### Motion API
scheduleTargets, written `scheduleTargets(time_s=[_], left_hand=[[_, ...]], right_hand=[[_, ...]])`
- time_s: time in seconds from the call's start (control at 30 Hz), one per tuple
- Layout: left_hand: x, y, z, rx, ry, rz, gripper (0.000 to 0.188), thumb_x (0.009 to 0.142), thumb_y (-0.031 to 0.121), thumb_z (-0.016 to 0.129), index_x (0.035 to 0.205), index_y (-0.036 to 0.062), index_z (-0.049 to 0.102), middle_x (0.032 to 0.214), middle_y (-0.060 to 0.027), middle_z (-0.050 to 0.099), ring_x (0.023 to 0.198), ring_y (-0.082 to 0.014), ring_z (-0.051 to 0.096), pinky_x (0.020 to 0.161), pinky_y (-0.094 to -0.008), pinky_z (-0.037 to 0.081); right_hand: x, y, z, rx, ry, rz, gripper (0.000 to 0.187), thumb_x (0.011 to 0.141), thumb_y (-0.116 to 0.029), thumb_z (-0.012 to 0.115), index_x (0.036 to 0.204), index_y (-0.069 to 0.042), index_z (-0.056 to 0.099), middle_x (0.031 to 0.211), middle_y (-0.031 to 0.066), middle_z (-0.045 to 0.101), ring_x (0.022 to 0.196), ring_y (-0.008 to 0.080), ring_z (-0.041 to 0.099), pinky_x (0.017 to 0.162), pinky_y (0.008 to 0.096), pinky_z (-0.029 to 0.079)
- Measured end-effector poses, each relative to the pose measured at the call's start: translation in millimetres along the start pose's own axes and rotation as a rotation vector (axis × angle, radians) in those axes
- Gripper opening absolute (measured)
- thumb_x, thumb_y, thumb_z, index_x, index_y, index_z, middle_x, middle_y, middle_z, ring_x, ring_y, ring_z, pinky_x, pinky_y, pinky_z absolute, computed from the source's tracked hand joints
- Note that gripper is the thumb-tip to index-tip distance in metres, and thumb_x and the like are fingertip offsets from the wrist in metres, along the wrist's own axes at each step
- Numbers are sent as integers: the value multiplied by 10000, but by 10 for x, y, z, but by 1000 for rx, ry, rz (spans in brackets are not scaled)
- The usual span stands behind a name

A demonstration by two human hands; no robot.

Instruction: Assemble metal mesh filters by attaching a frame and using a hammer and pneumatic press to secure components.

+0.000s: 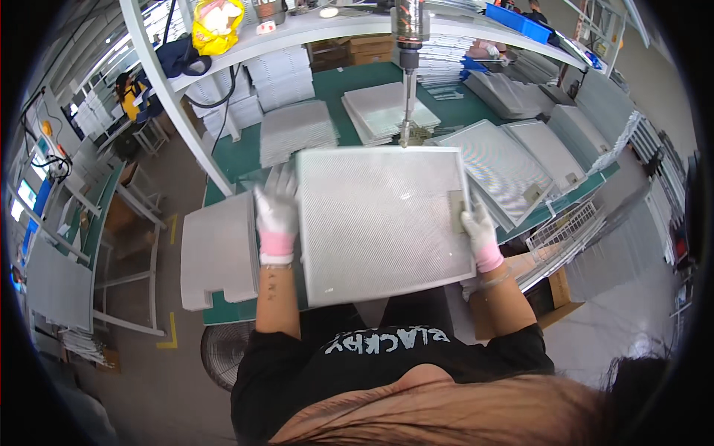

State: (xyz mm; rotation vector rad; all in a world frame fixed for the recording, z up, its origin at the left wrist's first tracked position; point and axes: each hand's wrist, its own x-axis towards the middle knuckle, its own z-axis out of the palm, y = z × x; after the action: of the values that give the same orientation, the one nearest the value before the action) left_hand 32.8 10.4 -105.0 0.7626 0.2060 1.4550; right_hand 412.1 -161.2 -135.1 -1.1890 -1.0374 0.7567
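In front of my body is a framed metal mesh panel [375, 223], silvery with a fine pattern and a small tan plate on its right side. My right hand [480, 227], in a white glove with a pink cuff, grips the panel's right edge. Beside the left edge is my left hand [277, 204], gloved the same way; it is slightly blurred, with fingers spread and apparently nothing held. A vertical power tool with a long metal bit [407, 93] comes down to the panel's far edge. Whether its tip touches the frame is unclear.
A stack of pale mesh sheets [217, 253] lies left of my left hand on the green table [320, 89]. More sheet stacks [297, 130] stand behind. Framed mesh panels [498, 167] lie at the right. A white shelf post [175, 97] rises at the left; a cardboard box [554, 301] sits below right.
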Motion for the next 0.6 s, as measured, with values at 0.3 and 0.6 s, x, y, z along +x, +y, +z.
scheduleTargets(time_s=[0.3, 0.6], left_hand=[[-1475, 846, -1020, 2660, 404, -410, 759, 852, 539, 580, 1355, -16, 459, 1385, -237, 460, 1188, -401, 516, 1030, -426, 400], [-1504, 903, -1001, 2423, 554, -636, 871, 791, 640, 587, 1383, 20, 431, 1418, -236, 429, 1116, -442, 570, 918, -466, 488]], right_hand=[[500, 56, -2153, -278, 753, -122, 530, 923, -59, 487, 1434, -8, 358, 1220, 109, 554, 1065, 185, 543, 929, 292, 435], [534, -25, -2380, -847, 564, 210, 481, 890, -207, 531, 1294, 47, 469, 1099, 219, 632, 999, 329, 618, 880, 403, 477]])
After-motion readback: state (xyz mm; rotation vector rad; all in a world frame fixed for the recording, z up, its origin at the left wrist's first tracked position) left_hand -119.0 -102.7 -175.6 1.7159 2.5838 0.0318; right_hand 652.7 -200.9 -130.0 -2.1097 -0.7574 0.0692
